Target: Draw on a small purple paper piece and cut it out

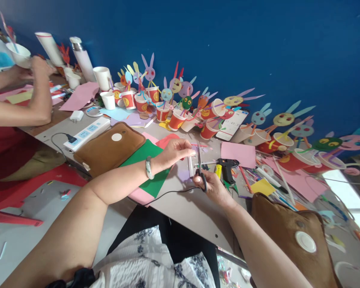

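Note:
My left hand (177,153), with a bangle on its wrist, is closed in a pinch over the table. A narrow white strip (190,165) hangs from its fingertips; whether it is paper cannot be made out. My right hand (212,186) grips black-handled scissors (199,162), their blades pointing away from me and standing just right of the strip. Beneath the hands lies a piece of light purple paper (183,174). Close to the right hand rests a black glue gun (227,169). Green paper (150,170) lies under my left forearm.
Paper cups with rabbit figures (177,119) line the wall. A phone (232,124) leans among them. Brown pouches (111,148) lie on both sides, near a power strip (88,134). A black cord (168,193) crosses the front. Another person's arms (37,94) work at the left.

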